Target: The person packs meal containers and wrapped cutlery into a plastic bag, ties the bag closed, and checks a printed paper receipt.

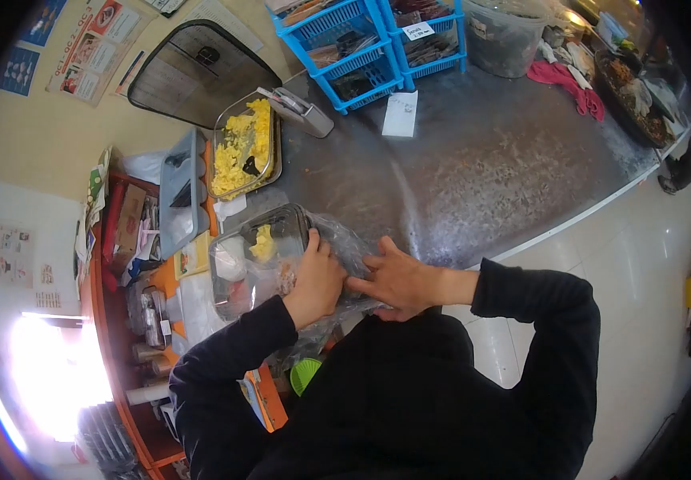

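A clear rectangular container [237, 296] sits at the near left of the counter, with a white item [230, 258] and a yellow piece [263, 243] in it. Thin clear plastic [337, 238] spreads over its right side. My left hand [318, 278] lies on the container's right edge, its fingers curled on the plastic. Just to the right, my right hand [400, 280] has bent fingers at the plastic, thumb and index toward my left hand. Behind stands a glass container [280, 164] of crumbled yellow food [237, 152] with a dark utensil in it.
Blue stacked baskets [345, 56] stand at the back of the dark counter [473, 160], near a white paper [400, 114]. A clear bucket [505, 40], a pink cloth [573, 86] and a dark pan [633, 100] are at the right. Shelves [125, 384] stand left.
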A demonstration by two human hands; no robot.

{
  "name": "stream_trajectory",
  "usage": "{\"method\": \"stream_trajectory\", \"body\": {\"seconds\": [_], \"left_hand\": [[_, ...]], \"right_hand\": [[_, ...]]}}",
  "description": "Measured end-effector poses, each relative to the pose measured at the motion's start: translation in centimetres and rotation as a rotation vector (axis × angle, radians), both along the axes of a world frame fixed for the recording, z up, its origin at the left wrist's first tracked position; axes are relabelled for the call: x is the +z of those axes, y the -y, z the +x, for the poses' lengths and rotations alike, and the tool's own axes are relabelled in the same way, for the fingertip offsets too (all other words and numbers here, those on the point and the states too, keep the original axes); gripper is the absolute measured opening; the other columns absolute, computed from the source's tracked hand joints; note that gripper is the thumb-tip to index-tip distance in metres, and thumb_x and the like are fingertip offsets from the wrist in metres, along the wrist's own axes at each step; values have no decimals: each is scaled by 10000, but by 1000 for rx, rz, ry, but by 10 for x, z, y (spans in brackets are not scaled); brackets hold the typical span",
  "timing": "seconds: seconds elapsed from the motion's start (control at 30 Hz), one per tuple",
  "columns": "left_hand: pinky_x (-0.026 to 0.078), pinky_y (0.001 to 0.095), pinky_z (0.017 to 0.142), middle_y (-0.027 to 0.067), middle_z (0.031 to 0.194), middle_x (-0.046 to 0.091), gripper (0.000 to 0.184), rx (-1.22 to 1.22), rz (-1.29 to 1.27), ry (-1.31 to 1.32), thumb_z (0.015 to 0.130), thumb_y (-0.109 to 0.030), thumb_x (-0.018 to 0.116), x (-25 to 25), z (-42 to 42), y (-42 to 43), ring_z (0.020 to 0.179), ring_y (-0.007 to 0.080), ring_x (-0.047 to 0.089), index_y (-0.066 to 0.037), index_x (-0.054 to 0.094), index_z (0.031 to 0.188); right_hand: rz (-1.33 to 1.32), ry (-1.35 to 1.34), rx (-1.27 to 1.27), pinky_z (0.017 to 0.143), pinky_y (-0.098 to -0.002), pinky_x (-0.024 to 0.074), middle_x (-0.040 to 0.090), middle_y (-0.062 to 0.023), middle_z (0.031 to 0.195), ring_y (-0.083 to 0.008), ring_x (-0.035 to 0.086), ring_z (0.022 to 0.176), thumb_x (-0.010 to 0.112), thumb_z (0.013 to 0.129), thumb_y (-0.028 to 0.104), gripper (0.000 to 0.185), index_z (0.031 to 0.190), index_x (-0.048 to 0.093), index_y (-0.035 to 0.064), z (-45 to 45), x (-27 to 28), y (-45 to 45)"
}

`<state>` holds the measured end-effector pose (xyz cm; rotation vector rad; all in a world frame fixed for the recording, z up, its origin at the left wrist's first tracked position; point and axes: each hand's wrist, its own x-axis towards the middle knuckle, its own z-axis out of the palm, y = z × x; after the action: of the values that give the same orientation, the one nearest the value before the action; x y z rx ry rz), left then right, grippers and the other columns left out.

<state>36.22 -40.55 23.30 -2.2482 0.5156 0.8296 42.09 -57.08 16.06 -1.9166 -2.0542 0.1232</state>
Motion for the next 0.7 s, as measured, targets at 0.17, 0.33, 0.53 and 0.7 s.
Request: {"method": "stream_trajectory", "body": {"seconds": [0.17, 0.33, 0.53, 0.7], "left_hand": [[168, 557, 1108, 76, 1133, 630, 539, 3, -4, 0, 663, -505, 712, 0, -2, -3, 1206, 291, 454, -127, 712, 1048], [288, 503, 1059, 103, 1143, 622, 551, -180, -259, 416, 723, -461, 703, -23, -12, -21, 1181, 311, 479, -86, 656, 1124], [405, 446, 966, 176, 1143, 588, 444, 22, -888, 356, 866, -355, 628, 15, -10, -40, 1108, 367, 522, -8, 588, 1141], [440, 429, 919, 176, 1119, 589, 371, -45, -932, 332, 870, -318, 634, 23, -11, -55, 1064, 360, 541, -37, 608, 1112]], "right_hand": [[43, 142, 26, 881, -486, 326, 606, -1, 798, -228, 508, 976, 714, 674, 263, 143, 745, 700, 140, 16, 45, 6], [335, 452, -68, 834, -417, 373, 530, 7, 777, -187, 497, 920, 665, 650, 213, 73, 651, 648, 142, 34, 91, -17], [622, 470, -7, 788, -357, 378, 528, 15, 827, -162, 488, 898, 638, 695, 229, 103, 692, 577, 146, 51, 98, -53], [402, 319, -7, 772, -350, 358, 516, 19, 869, -169, 470, 925, 698, 647, 244, 162, 735, 599, 151, 60, 107, -41]]}}
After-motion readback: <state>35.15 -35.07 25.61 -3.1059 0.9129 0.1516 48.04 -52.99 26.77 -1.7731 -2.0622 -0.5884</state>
